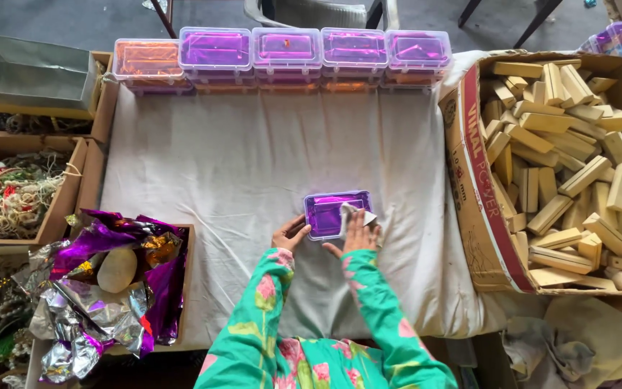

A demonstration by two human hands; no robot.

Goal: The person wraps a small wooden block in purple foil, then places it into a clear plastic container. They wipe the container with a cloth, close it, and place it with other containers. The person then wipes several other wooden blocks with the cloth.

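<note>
Fingers (358, 222) of the right hand (360, 234) lie flat and spread on a small white piece of cloth or paper (353, 213). They press it onto the lid of a small rectangular clear plastic box with a purple lining (327, 213) and close around nothing. The left hand (289, 235) sits at the box's 9 o'clock end with its fingers (299, 227) half curled against the short side. I cannot tell whether they pinch that side or only brace it.

From the head view, the box lies a little toward 5 o'clock from the middle of the worktop under a pale grey cloth (239, 158), just in front of the person's green flowered sleeves (268, 317). Its long axis runs from 9 to 3 o'clock, with the 3 o'clock end tipped slightly away, and the lid faces up.

My reading is that the lid is being rubbed or pressed with the white piece while the other hand steadies the box. Any further stroke would call for that steadying hand to stop the box sliding on the cloth.

At 12 o'clock stands a row of matching lidded plastic boxes (287, 50), purple except for an orange one at its 9 o'clock end. At 3 o'clock is an open cardboard carton (469, 180) full of pale wooden blocks (577, 166). At 8 o'clock crumpled purple and silver foil (109, 302) fills a tray, and at 9 o'clock a cardboard tray of tangled beaded strings (8, 194) sits beside it.
</note>
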